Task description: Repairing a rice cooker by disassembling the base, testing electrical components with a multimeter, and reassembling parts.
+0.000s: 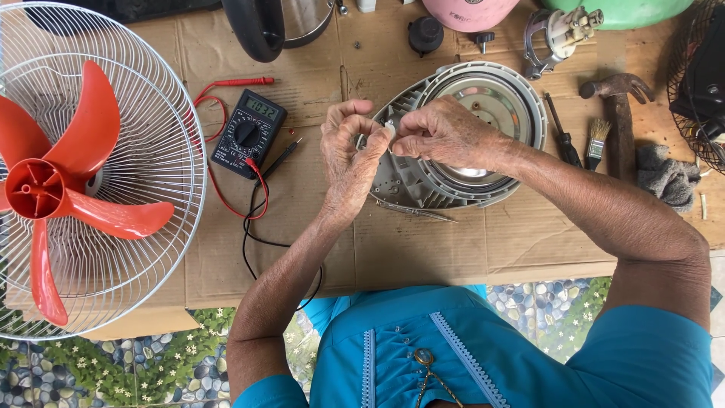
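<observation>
My left hand and my right hand meet above a grey round appliance base lying open on the cardboard. Both hands pinch a small white part between their fingertips, just over the base's left end. The part is mostly hidden by my fingers. A thin metal tool lies on the cardboard under the base's near edge.
A fan with red blades in a white wire guard lies at the left. A black multimeter with red and black leads sits left of my hands. A hammer, brush, screwdriver and grey rag lie at the right.
</observation>
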